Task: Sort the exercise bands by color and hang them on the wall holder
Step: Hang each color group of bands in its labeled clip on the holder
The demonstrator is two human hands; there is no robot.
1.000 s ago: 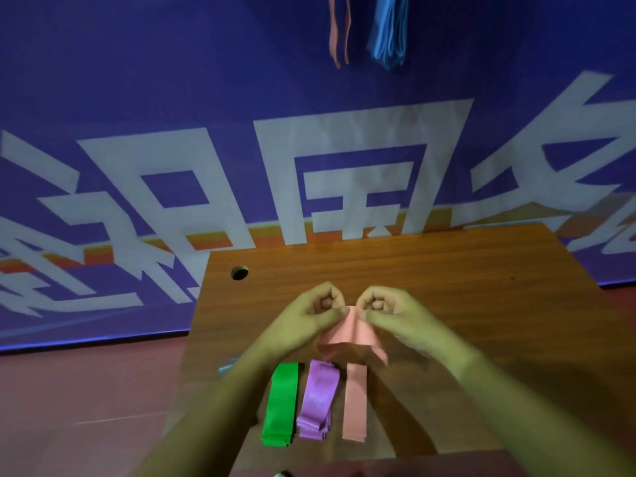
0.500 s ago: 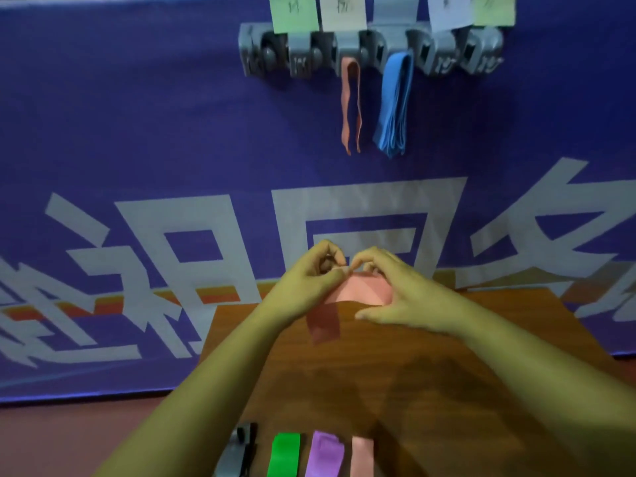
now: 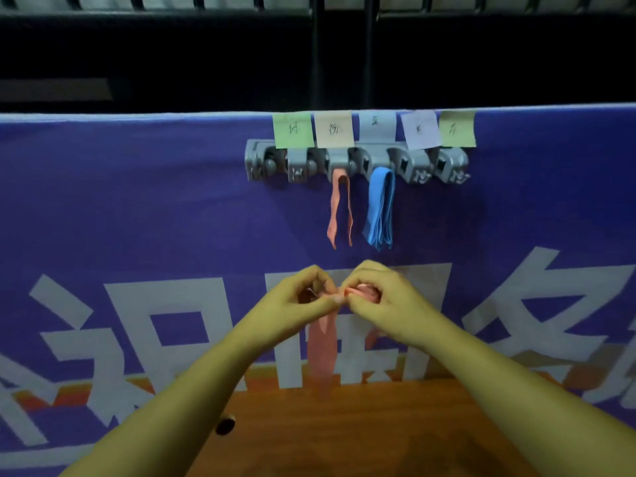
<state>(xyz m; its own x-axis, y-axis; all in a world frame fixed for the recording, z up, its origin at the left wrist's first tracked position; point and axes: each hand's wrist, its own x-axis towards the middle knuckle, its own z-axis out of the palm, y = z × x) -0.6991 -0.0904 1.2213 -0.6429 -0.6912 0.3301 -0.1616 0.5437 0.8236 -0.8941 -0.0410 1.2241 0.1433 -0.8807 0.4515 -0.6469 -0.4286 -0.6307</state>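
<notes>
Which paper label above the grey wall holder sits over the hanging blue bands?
The pale blue paper label, third from the left, straight above the blue band bundle; the peach label beside it tops a hanging pink band.

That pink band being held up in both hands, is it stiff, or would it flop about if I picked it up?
Probably floppy: below the left hand and right hand pinching it, the pink band dangles limp. Likely light too, since a mere pinch carries it. It seems to bunch easily, being crumpled inside the right hand.

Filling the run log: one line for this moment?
left hand, right hand: pinching held pink band | holder: hung pink band, blue bands
</notes>
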